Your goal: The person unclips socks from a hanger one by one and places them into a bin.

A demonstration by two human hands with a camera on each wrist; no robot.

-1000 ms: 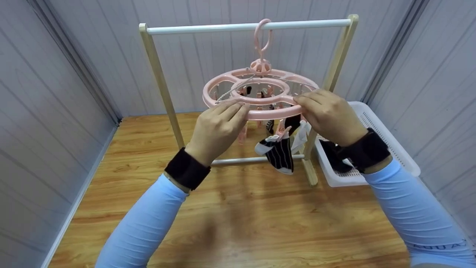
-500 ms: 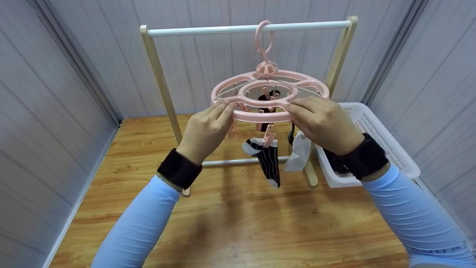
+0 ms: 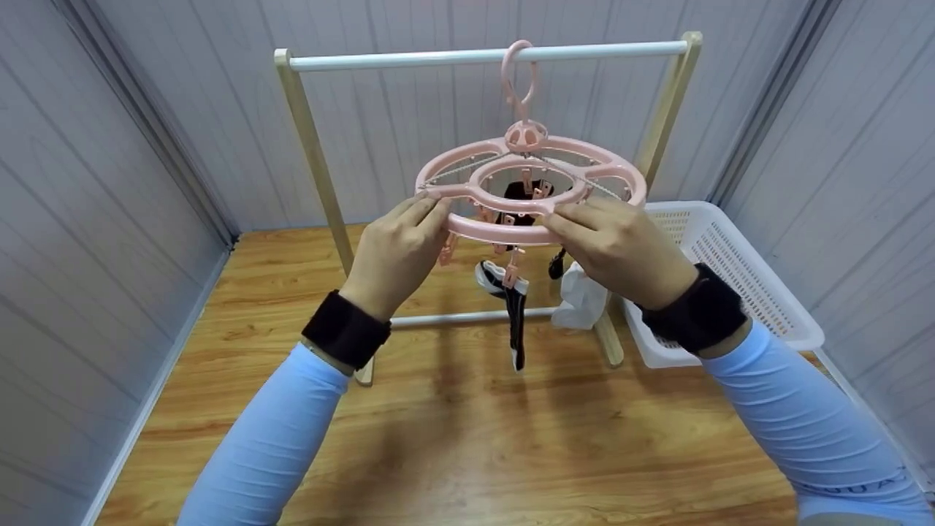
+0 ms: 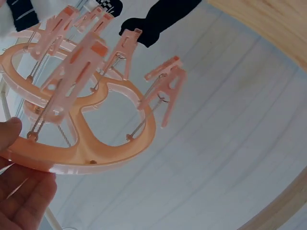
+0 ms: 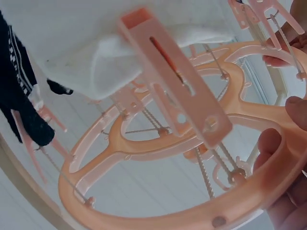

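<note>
A pink round clip hanger [image 3: 532,183] hangs by its hook from the white rail [image 3: 409,57] of a wooden rack. My left hand [image 3: 431,212] pinches the near left rim, thumb on one side and fingers on the other [image 4: 24,196]. On the near right rim, my right hand [image 3: 570,219] grips with curled fingers [image 5: 268,143]. A black striped sock [image 3: 515,307], a white sock [image 3: 581,299] and a black sock [image 3: 522,193] hang from the clips. Several clips [image 4: 163,91] are empty. From below, the white sock [image 5: 96,52] sits behind a clip [image 5: 177,81].
A white mesh basket [image 3: 730,256] stands on the wooden floor [image 3: 467,438] at the right, beside the rack's right post [image 3: 661,124]. Grey panel walls close in on the left, back and right. The left post [image 3: 314,153] stands behind my left hand.
The hanger has turned and shifted a little right while both hands slid along its rim. The socks swung left, and the striped sock now hangs edge-on.
</note>
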